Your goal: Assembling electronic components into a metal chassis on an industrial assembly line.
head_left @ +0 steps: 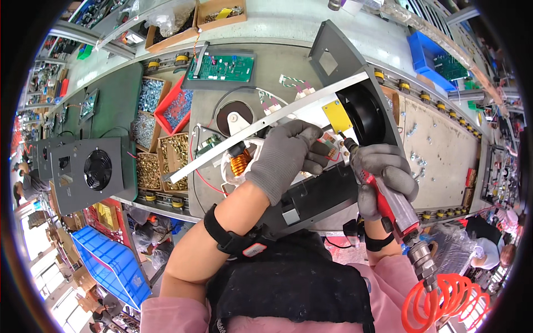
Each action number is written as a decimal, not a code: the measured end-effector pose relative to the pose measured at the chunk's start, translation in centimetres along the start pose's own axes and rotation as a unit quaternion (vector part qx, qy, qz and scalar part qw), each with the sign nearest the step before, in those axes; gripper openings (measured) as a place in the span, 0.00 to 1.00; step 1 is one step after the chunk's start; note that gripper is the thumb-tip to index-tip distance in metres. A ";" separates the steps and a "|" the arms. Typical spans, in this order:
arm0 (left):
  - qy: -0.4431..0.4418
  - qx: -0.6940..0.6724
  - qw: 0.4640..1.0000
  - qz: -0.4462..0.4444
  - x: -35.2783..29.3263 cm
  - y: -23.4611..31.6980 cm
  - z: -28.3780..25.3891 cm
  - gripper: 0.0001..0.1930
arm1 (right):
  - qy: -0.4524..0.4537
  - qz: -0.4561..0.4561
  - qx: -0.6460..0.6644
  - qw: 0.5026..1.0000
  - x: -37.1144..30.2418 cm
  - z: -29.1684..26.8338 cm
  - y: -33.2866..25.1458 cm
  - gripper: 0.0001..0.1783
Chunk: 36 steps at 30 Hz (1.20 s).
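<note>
Both my hands wear grey gloves and work at an opened grey metal housing (327, 191). My right hand (386, 169) is wrapped round a red pneumatic screwdriver (395, 208), its bit pointing into the housing beside a yellow plate (337, 117). Just left of the bit, my left hand (291, 152) reaches over the housing's pale rail with fingers curled near thin wires. What those fingers pinch, if anything, is hidden. A round black fan (367, 114) sits in the housing's far right end. By my left wrist is a copper coil (240, 164).
Beyond the housing lie a green circuit board (230, 67) and a dark disc-shaped part (226, 119). A red bin (161, 114) and boxes of screws stand to the left. Loose screws (420, 166) are scattered at right. An orange coiled hose (444, 302) hangs at lower right.
</note>
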State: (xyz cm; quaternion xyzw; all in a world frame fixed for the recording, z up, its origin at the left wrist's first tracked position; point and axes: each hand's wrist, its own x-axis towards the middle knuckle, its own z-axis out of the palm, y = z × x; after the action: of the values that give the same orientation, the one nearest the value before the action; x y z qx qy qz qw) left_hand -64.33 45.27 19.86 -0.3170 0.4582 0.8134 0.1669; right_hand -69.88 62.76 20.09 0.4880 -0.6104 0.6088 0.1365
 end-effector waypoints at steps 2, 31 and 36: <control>0.007 0.019 1.000 -0.001 -0.1 0.2 0.3 0.15 | 0.062 0.003 0.017 0.998 -0.5 0.1 0.8 0.19; -0.128 0.540 0.809 0.193 -4.7 -5.9 -0.1 0.07 | 0.105 0.015 0.025 0.994 3.4 3.0 0.5 0.23; -0.123 0.548 0.806 0.187 -4.5 -5.9 0.3 0.07 | 0.094 0.056 0.081 0.991 3.1 2.6 0.6 0.24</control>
State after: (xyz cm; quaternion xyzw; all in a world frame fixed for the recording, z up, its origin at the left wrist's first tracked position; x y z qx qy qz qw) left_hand -57.80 48.71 19.19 0.0220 0.8536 0.4752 0.2123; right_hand -70.75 59.05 21.47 0.4030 -0.5702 0.7060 0.1186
